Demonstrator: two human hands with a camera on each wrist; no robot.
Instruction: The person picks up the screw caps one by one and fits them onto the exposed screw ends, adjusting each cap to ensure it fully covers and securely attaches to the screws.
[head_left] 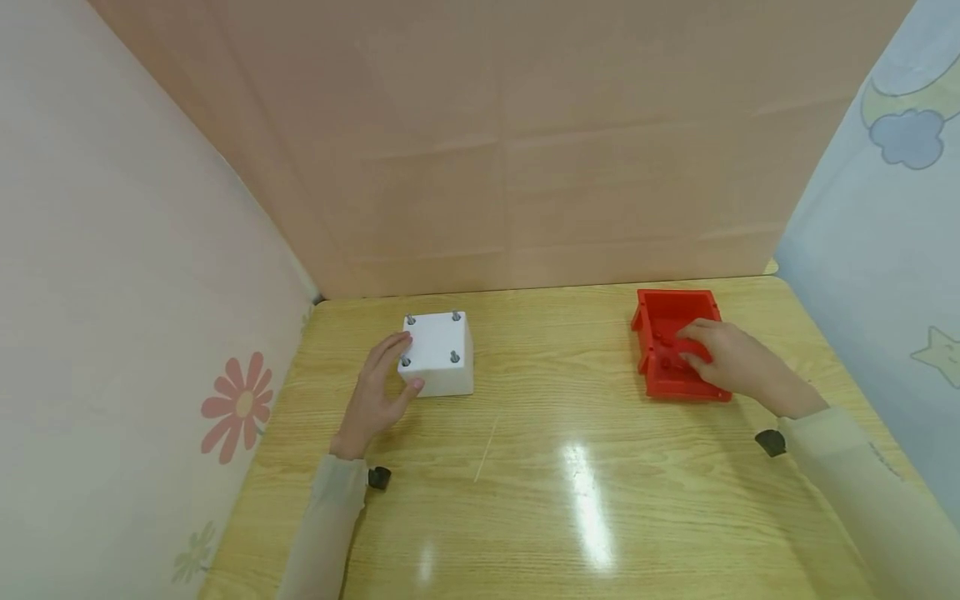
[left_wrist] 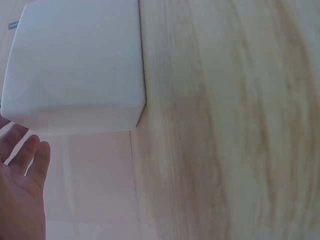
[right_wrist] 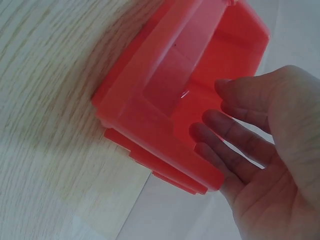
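From the head view, your left hand [head_left: 375, 396] is at the near left corner of the white block [head_left: 437, 379], which sits on the table [head_left: 540, 517]. Your thumb rests on the front side of the block, and your other fingers lie along its left top edge. They are spread out and not squeezed tight. Four bolts [head_left: 454, 357] poke up from the top of the block, one near each corner. One of them stands between your thumb and your fingers.

Over on the right, well apart from the block, your right hand [head_left: 723, 358] dips into the red bin [head_left: 686, 389]. Its fingers are a little bent and loose. Just beside your fingertips, some small things [head_left: 664, 363] lie in the bin, too blurry to name.

In your left wrist view, the block is at the top left and your fingers are just below it, loose, with gaps between them. One fingertip is hidden by the block's edge.

In your right wrist view, your thumb and fingers are apart, over the inside of the bin. A tiny shiny bit [right_wrist: 185, 93] shows in the bin, near your fingertips.
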